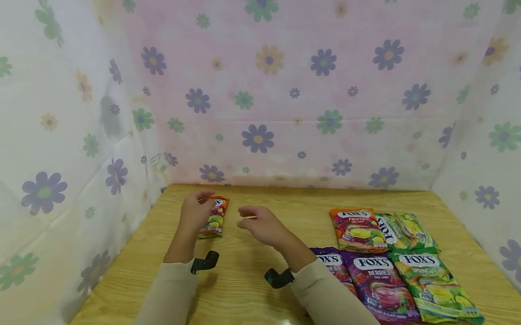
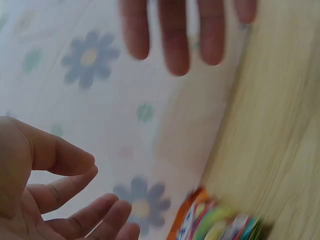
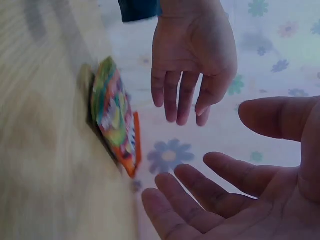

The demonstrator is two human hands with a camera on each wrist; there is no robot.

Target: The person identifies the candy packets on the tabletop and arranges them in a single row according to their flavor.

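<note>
My left hand (image 1: 194, 212) hovers above the table's left side, fingers loosely bent and holding nothing. Partly behind it in the head view lies an orange Fox's fruits candy bag (image 1: 217, 218); the same candy bag (image 3: 115, 117) shows whole in the right wrist view, flat on the wood. My right hand (image 1: 264, 225) is raised to the right of that bag, palm facing the left hand, thumb apart from the fingers and nothing between them. In the right wrist view the left hand (image 3: 192, 65) hangs above the level of the bag, apart from it.
On the table's right lie several Fox's bags: an orange fruits bag (image 1: 357, 229), green Springtime bags (image 1: 438, 289) and purple berries bags (image 1: 379, 286). My right forearm partly covers one purple bag. Flowered cloth (image 1: 289, 110) walls the back and sides of the wooden table (image 1: 280, 202).
</note>
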